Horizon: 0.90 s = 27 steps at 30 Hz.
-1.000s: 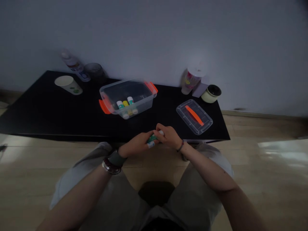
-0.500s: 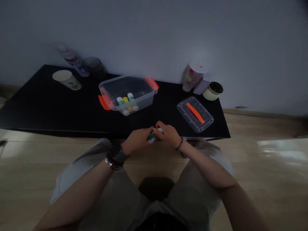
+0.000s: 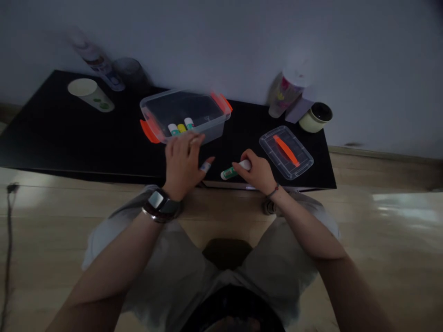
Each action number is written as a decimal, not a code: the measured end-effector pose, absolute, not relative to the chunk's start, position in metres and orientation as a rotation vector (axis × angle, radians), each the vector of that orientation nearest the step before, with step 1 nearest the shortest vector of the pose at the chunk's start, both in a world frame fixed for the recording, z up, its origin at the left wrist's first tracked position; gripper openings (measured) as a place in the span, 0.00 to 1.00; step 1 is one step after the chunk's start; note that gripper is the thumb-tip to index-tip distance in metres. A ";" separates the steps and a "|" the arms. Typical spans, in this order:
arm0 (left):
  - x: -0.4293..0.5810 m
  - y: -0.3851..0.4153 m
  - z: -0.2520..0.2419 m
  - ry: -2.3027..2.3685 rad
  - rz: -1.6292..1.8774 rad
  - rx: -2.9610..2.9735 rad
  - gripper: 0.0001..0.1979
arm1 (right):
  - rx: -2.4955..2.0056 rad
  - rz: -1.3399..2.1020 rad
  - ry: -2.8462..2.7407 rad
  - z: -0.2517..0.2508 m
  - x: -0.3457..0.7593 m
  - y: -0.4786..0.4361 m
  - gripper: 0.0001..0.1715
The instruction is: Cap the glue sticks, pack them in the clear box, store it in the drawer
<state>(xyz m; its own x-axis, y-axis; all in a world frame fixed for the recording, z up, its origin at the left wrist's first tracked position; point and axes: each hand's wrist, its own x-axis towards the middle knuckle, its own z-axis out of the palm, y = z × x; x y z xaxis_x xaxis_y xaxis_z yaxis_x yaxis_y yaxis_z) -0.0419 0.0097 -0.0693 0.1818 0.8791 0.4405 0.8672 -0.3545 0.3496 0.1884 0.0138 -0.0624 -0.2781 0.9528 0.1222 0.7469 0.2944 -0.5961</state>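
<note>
My right hand (image 3: pixel 258 170) is closed around the white end of a green-and-white glue stick (image 3: pixel 229 173), whose green end points left over the table's front edge. My left hand (image 3: pixel 183 161) is raised in front of the clear plastic box (image 3: pixel 214 131), fingers forward and thumb apart, with nothing visible in it. A white and blue wrap (image 3: pixel 205 167) shows around its thumb. Inside the box lie two more green-and-white glue sticks (image 3: pixel 188 123) and a yellow one (image 3: pixel 181 127), their lower parts hidden by my left hand.
The clear lid (image 3: pixel 272 146) with an orange handle lies at the right. Behind it stand a patterned cup (image 3: pixel 282 97) and a cream jar (image 3: pixel 311 121). A paper cup (image 3: pixel 90 94), a spray bottle (image 3: pixel 98 64) and a dark round container (image 3: pixel 131 74) are at the back left.
My hands have come apart. The left has moved left and forward to the box and opened; the right has shifted slightly right, keeping the glue stick. The camera view has tilted slightly.
</note>
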 end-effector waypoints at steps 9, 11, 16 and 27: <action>-0.067 0.027 -0.069 2.067 0.644 2.223 0.30 | -1.407 0.509 -1.901 -0.059 0.207 0.032 0.22; -0.069 0.032 -0.068 2.068 0.632 2.160 0.25 | -1.380 0.469 -1.841 -0.057 0.212 0.036 0.25; -0.072 0.037 -0.071 1.984 0.682 2.133 0.16 | -1.323 0.286 -1.685 -0.047 0.221 0.046 0.27; -0.065 0.022 -0.085 1.577 0.827 2.514 0.17 | -1.369 0.221 -1.877 -0.023 0.214 0.054 0.23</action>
<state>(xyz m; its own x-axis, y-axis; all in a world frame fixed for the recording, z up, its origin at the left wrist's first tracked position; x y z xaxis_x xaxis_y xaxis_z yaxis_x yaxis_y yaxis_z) -0.0652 0.0221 -0.0851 0.3326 0.8509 0.4067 0.8182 -0.4748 0.3242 0.2145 0.0544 -0.0230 -0.1092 0.8665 0.4870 0.7295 0.4027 -0.5529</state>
